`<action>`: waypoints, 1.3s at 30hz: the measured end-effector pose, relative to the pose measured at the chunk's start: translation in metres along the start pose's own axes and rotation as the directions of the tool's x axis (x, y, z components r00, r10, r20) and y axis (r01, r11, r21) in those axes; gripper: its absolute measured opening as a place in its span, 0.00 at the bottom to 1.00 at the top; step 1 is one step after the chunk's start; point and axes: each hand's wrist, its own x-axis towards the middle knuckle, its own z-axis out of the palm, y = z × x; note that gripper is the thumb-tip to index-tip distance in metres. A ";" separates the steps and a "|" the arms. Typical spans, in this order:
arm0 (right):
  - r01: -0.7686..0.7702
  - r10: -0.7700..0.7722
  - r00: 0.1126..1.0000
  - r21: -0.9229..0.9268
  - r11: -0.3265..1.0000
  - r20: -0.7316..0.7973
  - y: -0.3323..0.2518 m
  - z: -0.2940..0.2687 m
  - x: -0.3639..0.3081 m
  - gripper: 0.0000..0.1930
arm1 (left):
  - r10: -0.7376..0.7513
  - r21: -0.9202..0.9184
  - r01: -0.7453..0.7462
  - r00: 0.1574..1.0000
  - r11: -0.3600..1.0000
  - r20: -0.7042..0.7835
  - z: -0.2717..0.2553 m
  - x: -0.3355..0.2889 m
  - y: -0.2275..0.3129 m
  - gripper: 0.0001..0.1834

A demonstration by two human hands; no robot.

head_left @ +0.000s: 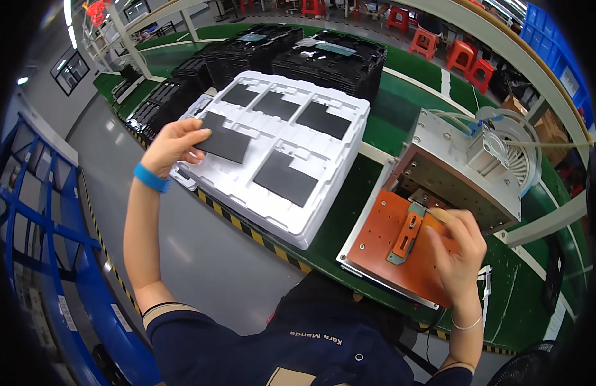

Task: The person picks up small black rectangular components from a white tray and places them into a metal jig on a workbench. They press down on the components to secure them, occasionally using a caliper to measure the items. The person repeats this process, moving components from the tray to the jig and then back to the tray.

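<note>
My left hand (172, 147) is closed on the edge of a thin dark grey panel (226, 143) with a notched corner, held tilted over a white moulded tray (298, 226). Similar panels, such as the one at the tray's near right (287, 178), lie in its recesses. My right hand (460, 248) hovers over the orange plate (368, 243) of a metal press fixture, slightly blurred. Its thumb and forefinger are apart, with nothing visible between them. Beside those fingertips, a slotted orange block (408, 235) sits on a grey-green strip in the middle of the plate.
Behind the orange plate stands the metal press (462, 164) with an air cylinder and coiled hose. Stacks of black trays (330, 61) rise behind the white tray on the green bench. A blue rack (44, 251) is at left; red stools (462, 56) stand beyond.
</note>
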 end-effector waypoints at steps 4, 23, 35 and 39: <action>0.205 -0.233 0.964 0.196 0.959 0.128 -0.025 0.046 0.052 0.12 | -0.020 0.306 0.016 1.000 0.952 0.010 0.009 0.014 -0.017 0.13; 0.102 0.077 0.690 -0.203 0.974 0.719 -0.114 0.133 0.128 0.25 | 0.759 0.688 -0.651 0.611 0.321 0.224 -0.004 0.064 -0.046 0.11; -0.179 0.080 0.971 0.461 0.869 0.227 -0.045 0.041 0.064 0.15 | 0.853 0.798 -0.597 0.456 0.083 0.252 -0.011 0.074 -0.013 0.24; -0.491 0.408 0.871 0.533 0.689 0.274 -0.005 -0.011 0.005 0.14 | 0.841 0.617 -0.778 0.406 0.113 0.357 0.047 0.087 0.025 0.24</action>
